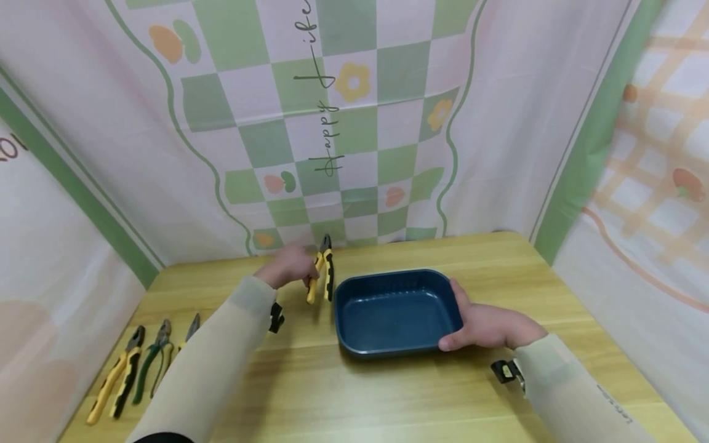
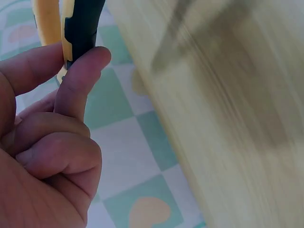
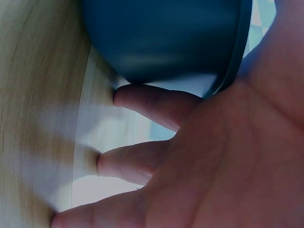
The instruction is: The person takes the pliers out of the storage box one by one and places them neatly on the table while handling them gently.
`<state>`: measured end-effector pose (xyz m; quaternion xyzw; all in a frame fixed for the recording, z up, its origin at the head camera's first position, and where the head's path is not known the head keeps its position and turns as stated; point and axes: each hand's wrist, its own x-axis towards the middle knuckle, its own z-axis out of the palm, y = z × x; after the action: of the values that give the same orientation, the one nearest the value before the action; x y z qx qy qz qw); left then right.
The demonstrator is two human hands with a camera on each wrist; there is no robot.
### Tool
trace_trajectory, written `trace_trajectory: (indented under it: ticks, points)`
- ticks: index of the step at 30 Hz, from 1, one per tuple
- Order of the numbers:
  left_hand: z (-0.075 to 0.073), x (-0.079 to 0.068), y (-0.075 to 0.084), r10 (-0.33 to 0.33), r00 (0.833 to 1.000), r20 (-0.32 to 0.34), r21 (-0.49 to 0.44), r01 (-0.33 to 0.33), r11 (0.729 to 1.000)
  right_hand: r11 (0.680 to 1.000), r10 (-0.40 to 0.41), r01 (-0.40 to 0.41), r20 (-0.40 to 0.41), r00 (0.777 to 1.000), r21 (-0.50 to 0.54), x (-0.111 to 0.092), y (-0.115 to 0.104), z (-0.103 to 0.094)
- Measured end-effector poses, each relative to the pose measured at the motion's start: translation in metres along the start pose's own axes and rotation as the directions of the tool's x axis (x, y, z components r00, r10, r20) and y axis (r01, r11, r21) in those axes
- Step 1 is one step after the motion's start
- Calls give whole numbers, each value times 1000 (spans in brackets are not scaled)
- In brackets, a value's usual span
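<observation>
In the head view, my left hand (image 1: 288, 266) pinches one handle of yellow-and-black pliers (image 1: 329, 277), held jaws up at the back of the table with the handles spread apart. The left wrist view shows the thumb and index finger on a handle (image 2: 85, 28), the other fingers curled into the palm. Just right of the pliers sits a dark blue rectangular dish (image 1: 396, 314) with nothing in it. My right hand (image 1: 487, 323) rests against its right end, thumb at the front corner. In the right wrist view, its fingers are straight and spread, their tips at the wooden table.
On the table's left lie yellow-and-black pliers (image 1: 130, 369), green-handled pliers (image 1: 162, 337) and a third tool (image 1: 194, 326), partly hidden by my left sleeve. A checked cloth (image 1: 299, 141) hangs behind the table's back edge, and more cloth hangs at both sides.
</observation>
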<state>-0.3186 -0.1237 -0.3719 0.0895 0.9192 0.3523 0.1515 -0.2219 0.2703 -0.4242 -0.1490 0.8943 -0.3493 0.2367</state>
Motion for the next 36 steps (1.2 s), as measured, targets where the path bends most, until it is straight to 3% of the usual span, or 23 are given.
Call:
trace_trajectory:
  ticks: [7, 12, 17, 23, 28, 32, 36]
  points:
    - [3, -2, -21, -76, 997, -27, 149, 80, 986, 1000, -5, 5, -1, 1000, 5, 0, 0, 0]
    - [13, -8, -35, -120, 991, -56, 217, 130, 968, 1000, 11, -11, -2, 1000, 5, -1, -2, 0]
    - [24, -12, -47, -190, 981, -40, 269, 194, 944, 1000, 22, -22, -2, 1000, 6, -2, -3, 0]
    - [34, -17, -56, -198, 980, -24, 310, 195, 930, 1000, 20, -20, 0, 1000, 12, -1, -2, 0]
    - [39, -25, -53, -195, 980, -42, 375, 196, 906, 1000, 21, -21, 0, 1000, 15, -2, -2, 1]
    - [40, -35, -40, -209, 976, -68, 422, 218, 880, 1000, 14, -14, -1, 1000, 11, -1, -3, 0]
    - [45, -43, -27, -163, 983, -87, 475, 184, 860, 1000, 2, -2, -1, 1000, 7, -1, -2, 0]
